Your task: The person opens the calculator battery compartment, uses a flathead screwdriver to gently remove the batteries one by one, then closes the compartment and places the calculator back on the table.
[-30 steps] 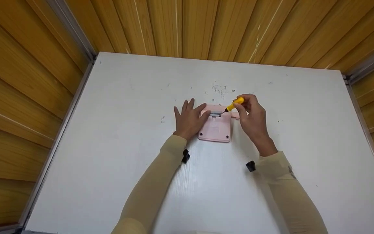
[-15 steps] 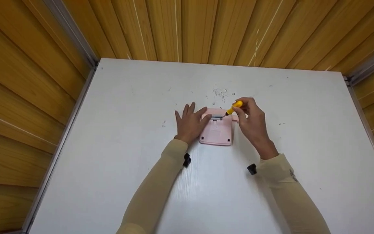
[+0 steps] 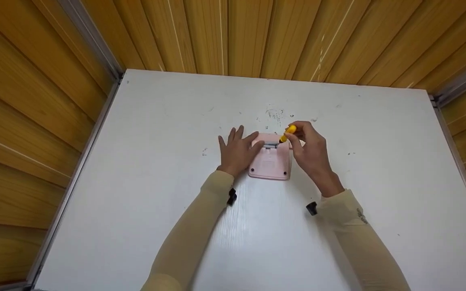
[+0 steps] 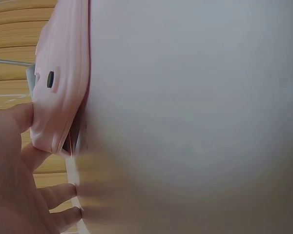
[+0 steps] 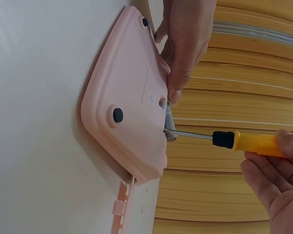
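A pink calculator-like device (image 3: 268,163) lies with its underside up on the white table. Grey cylindrical batteries (image 3: 270,143) show in its uncovered slot; in the right wrist view, one battery (image 5: 170,122) stands partly proud of it. My left hand (image 3: 236,153) is spread at the device's left side, its thumb over the slot's left end and other fingertips on the table. My right hand (image 3: 312,149) grips a yellow screwdriver (image 3: 288,134) by its handle. The metal shaft (image 5: 193,134) reaches the battery's end at the slot; whether the tip touches it is hard to tell.
A slim pink battery cover (image 5: 119,209) lies on the table just right of the device, partly behind my right hand in the head view. Wood-panelled walls (image 3: 245,36) rise behind and beside the white table (image 3: 156,141).
My right hand has shifted slightly left, and the screwdriver's handle stands a little steeper. My left hand and the device keep their places.
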Action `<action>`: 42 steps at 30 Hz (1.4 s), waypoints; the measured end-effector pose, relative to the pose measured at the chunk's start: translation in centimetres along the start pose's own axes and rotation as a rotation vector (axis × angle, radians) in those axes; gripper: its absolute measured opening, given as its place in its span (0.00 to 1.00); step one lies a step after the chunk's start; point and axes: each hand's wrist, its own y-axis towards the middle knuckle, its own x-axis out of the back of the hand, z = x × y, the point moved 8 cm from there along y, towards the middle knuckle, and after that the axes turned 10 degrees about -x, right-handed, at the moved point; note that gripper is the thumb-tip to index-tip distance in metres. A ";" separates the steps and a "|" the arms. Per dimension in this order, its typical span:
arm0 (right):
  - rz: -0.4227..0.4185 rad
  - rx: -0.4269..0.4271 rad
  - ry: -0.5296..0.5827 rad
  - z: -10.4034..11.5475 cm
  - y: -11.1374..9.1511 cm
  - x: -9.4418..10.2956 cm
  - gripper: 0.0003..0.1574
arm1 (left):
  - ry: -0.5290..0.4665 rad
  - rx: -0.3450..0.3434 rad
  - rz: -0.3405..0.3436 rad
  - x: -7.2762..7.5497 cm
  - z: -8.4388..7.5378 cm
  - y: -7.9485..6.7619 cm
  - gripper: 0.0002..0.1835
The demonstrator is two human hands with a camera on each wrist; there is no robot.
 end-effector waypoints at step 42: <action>-0.117 -0.510 0.677 -11.7 -3.3 1.2 0.21 | -0.018 -0.005 0.002 0.0 0.0 -0.2 0.32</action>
